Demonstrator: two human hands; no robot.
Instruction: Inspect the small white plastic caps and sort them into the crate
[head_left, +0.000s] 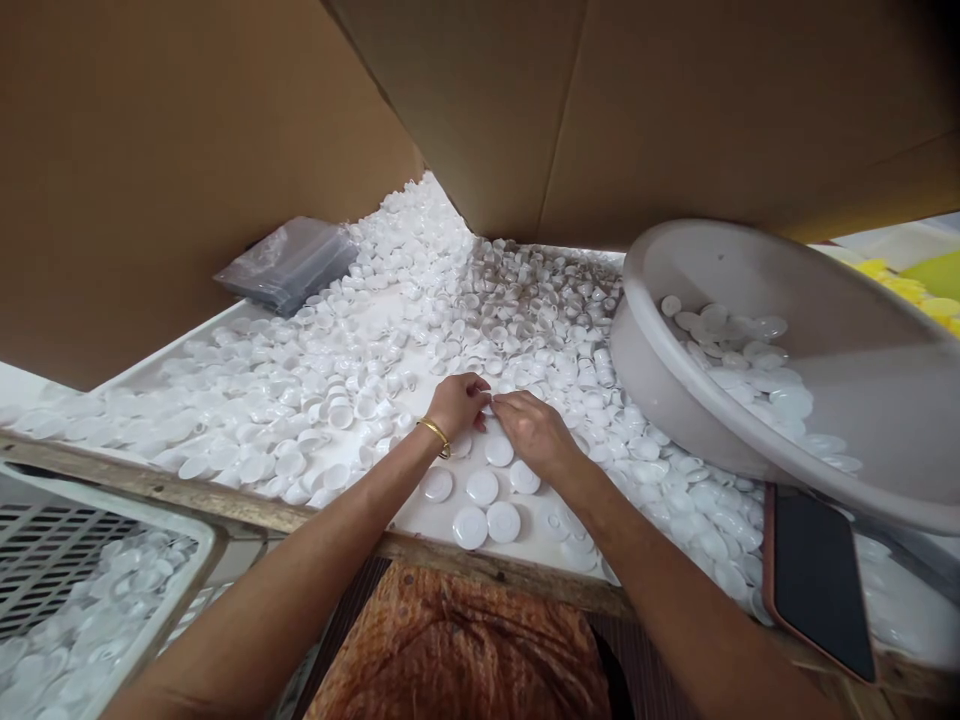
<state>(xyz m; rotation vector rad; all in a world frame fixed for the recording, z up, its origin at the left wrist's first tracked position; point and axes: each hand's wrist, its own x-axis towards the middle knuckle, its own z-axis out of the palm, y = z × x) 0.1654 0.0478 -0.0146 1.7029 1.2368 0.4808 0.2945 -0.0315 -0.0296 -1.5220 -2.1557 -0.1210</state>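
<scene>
Two hands meet at the middle of the white surface (427, 518): your left hand (459, 402), with a gold bangle (436, 434) at its wrist, and your right hand (534, 430) come together tip to tip. Your fingers on both sides are drawn close and pinch one small white cap (490, 405) between them, just above the surface; it is too small to tell which way it faces. Just below your hands lie several flat white discs (482, 488), set apart from one another on a bare patch. All around, and piled deeper toward the back corner, spreads a loose heap of caps (420, 300). To your right a pale round basin (862, 340) leans tilted on the heap, with more discs gathered in its lower side. A dark phone (817, 575) lies near the front edge, below the basin. At the back left a bundle of clear plastic bags (289, 262) rests on the heap against the cardboard wall (150, 150). Lower left, past the wooden edge (225, 500), a slatted crate (45, 540) holds more white pieces.
</scene>
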